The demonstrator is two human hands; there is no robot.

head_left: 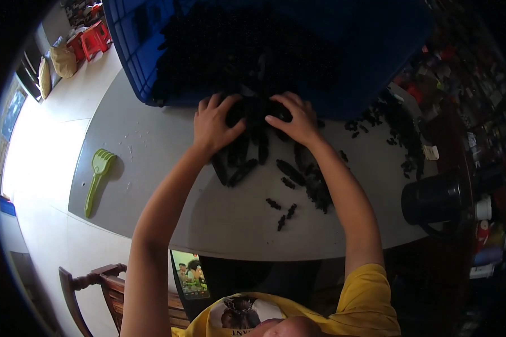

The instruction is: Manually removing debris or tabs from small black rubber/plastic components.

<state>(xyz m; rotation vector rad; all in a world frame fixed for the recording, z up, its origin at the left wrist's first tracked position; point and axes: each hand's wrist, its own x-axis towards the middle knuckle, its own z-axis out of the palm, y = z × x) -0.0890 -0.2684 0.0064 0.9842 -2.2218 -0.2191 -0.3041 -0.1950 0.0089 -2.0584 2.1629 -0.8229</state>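
Note:
At the front edge of a large blue crate, my left hand (215, 121) curves its fingers and thumb around black elongated pieces. Facing it, my right hand (296, 118) is curled around black pieces from the other side. Between and below the hands, several long black pieces (242, 173) lie on the grey table. Their exact kind is too dark to make out. Closer to me are small knobbly black pieces (273, 204). The blue crate (130, 62) is tipped toward me, with a dark heap of such pieces inside, mostly in shadow.
A green hand rake (99, 177) lies on the grey table (152, 163) at left. More black pieces (399, 126) are scattered at right, beside a dark jug-like container (433, 197). A lit phone screen (190, 275) and a wooden chair (109, 286) are near me. Red stools (95, 39) stand far left.

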